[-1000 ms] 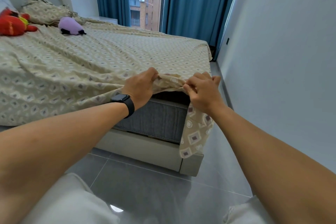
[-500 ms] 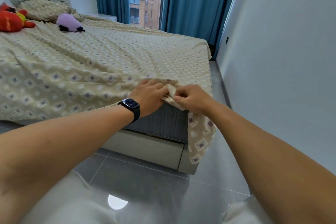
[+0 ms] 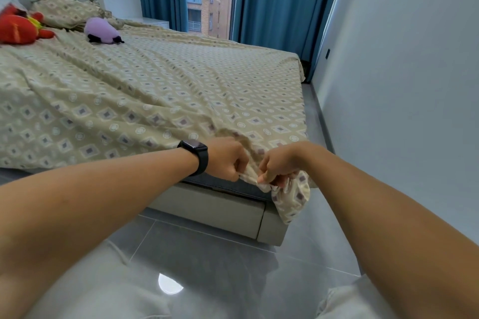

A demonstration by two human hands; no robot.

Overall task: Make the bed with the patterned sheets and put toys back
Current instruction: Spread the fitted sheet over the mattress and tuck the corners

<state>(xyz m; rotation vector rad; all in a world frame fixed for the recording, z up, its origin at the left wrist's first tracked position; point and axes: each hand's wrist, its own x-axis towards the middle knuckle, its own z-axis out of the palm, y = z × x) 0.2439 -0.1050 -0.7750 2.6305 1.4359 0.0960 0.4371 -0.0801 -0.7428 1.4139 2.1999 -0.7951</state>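
Observation:
A beige patterned sheet [image 3: 160,90] lies spread and wrinkled over the bed. At the bed's near right corner my left hand [image 3: 226,159] and my right hand [image 3: 281,164] both grip the sheet's bunched edge, close together. The sheet's corner hangs below my right hand over the bed frame [image 3: 220,207]. A red plush toy [image 3: 19,30] and a purple plush toy [image 3: 101,31] lie near the head of the bed, beside a patterned pillow [image 3: 64,10].
A grey wall [image 3: 401,85] runs close along the right of the bed, leaving a narrow strip of tiled floor [image 3: 220,267]. Blue curtains [image 3: 280,0] and a window stand at the far end. My knees show at the bottom.
Both hands have pulled the sheet's edge down over the mattress corner, from the top towards the bed frame. The sheet now covers more of the grey mattress side.

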